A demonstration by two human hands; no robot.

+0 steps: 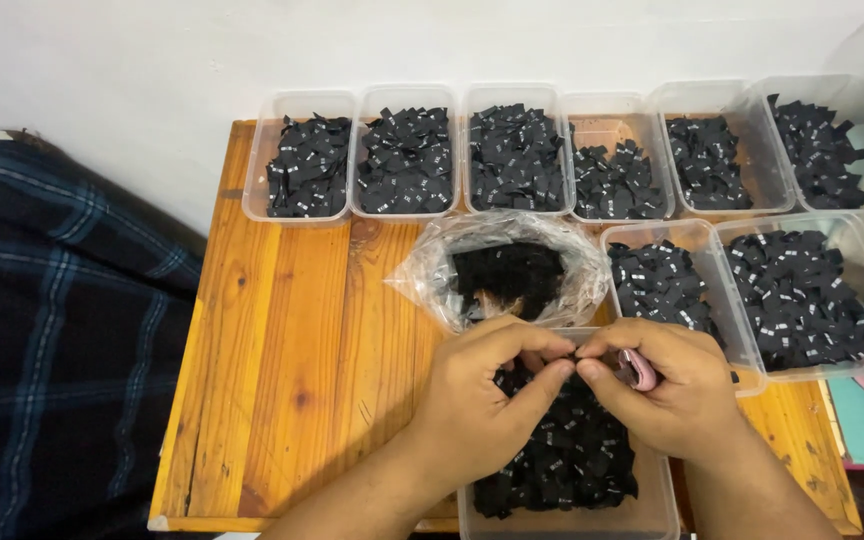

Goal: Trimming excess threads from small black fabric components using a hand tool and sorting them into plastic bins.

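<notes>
Pinching together over the near clear tub [652, 505], the left hand [477, 400] and right hand [667, 390] meet fingertip to fingertip, both curled almost closed on a small black label [574, 362] that is mostly hidden between them. A pink tool [640, 370] sits tucked in the right palm. Below the hands the tub holds a heap of black labels [567, 455]. Just beyond them lies an open clear plastic bag [497, 265] with more labels, and farther off a row of label-filled containers [407, 155] lines the far edge of the wooden table [287, 340].
</notes>
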